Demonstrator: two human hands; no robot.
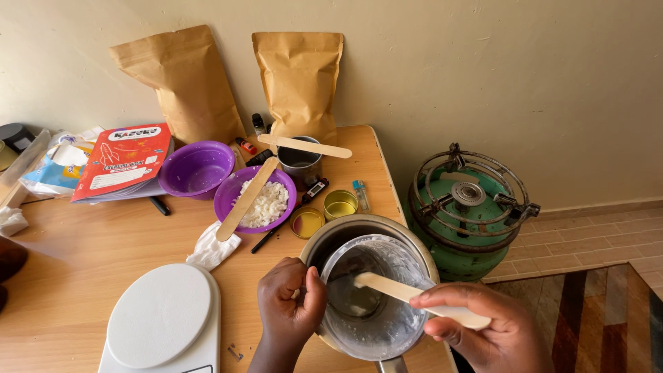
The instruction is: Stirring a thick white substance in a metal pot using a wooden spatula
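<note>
Head view, looking down at the table edge: my left hand (pixel 290 300) is clenched on the rim of the clear glass bowl (pixel 376 297), thumb hooked inside, which steadies it where it sits nested in the metal pot (pixel 414 238). The bowl rests in the pot's mouth rather than on the table, so the grip keeps it from rocking. My right hand (pixel 476 324) pinches the near end of a flat wooden stick (pixel 407 293), fingers closed over it, with the far end reaching down into the bowl toward a smear of whitish residue on the glass. The bowl's bottom looks nearly empty, though the glare makes that hard to judge. The pot sits at the table's right near corner, its handle (pixel 392 365) pointing back at me. Just to the left lies a white kitchen scale (pixel 162 318), close enough to reach. Beyond it, a purple bowl of white flakes (pixel 259 200) has a second stick (pixel 247 199) laid across it, resting on the rim. A small metal cup (pixel 300 162) carries a third stick (pixel 314 146) the same way. Two small gold tins (pixel 324 213) stand near the pot. Two brown paper pouches (pixel 242 83) lean against the wall. A green gas burner (pixel 466 214) stands on the floor beside the table.
</note>
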